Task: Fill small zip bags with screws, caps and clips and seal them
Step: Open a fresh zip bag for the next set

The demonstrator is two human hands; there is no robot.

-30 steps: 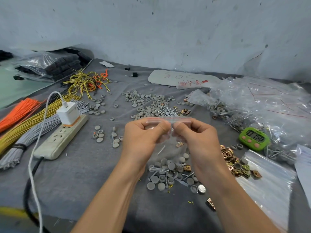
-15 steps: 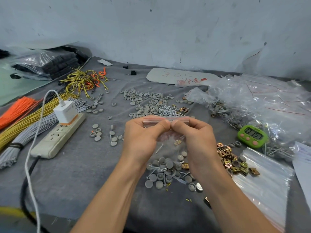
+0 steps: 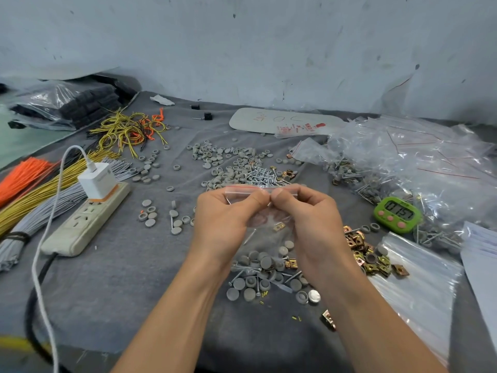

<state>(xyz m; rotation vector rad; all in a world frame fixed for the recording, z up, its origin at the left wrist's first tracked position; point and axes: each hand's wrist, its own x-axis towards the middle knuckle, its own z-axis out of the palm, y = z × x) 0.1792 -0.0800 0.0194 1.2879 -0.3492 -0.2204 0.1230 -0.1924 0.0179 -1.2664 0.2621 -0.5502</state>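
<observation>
A small clear zip bag (image 3: 265, 232) with a red line along its top hangs between my hands above the table. My left hand (image 3: 226, 222) and my right hand (image 3: 309, 222) both pinch its zip strip, thumbs meeting at the middle. Inside the bag I see a brass clip, a screw and grey caps near the bottom. Under the bag lie loose grey caps (image 3: 244, 289) and screws. A heap of brass clips (image 3: 368, 254) sits right of my right hand. Further back are more grey caps (image 3: 226, 160) and a pile of screws (image 3: 259, 175).
A power strip (image 3: 86, 222) with a white charger lies at the left beside bundles of orange, yellow and grey ties. A green timer (image 3: 397, 214) stands at the right by a heap of filled bags (image 3: 414, 162). Empty zip bags (image 3: 419, 286) lie near the right front.
My thumbs have drawn together along the zip strip until they meet at its middle. The bag stays at about the same height between my hands.
</observation>
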